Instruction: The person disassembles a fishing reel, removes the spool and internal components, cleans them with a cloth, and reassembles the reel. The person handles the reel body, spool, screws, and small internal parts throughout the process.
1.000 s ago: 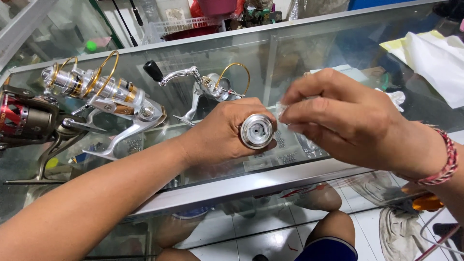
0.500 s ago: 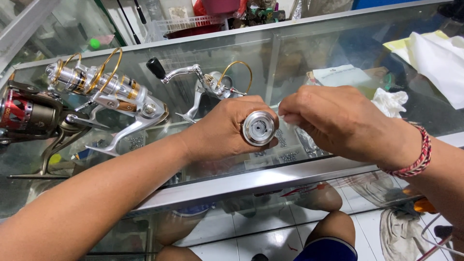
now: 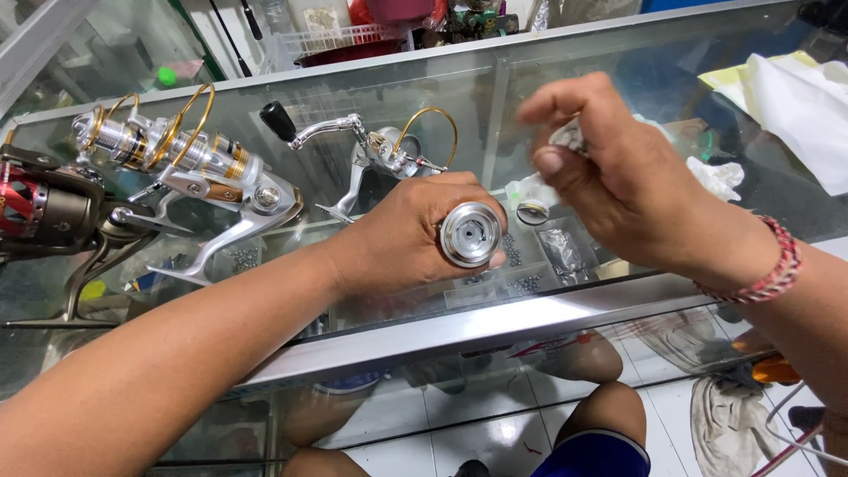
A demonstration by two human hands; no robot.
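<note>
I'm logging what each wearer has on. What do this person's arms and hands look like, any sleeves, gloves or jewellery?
Both forearms are bare, no sleeves in view, and neither hand wears a glove. The right hand has a braided red and pink bracelet around the wrist. The left hand and its wrist show no rings, watch or band.

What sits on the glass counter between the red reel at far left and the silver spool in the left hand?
In the head view, two reels lie between the red reel and the silver spool: a silver-gold reel, then a smaller reel.

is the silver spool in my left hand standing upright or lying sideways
Sideways: the silver spool in the left hand shows its round end face to the camera.
</note>
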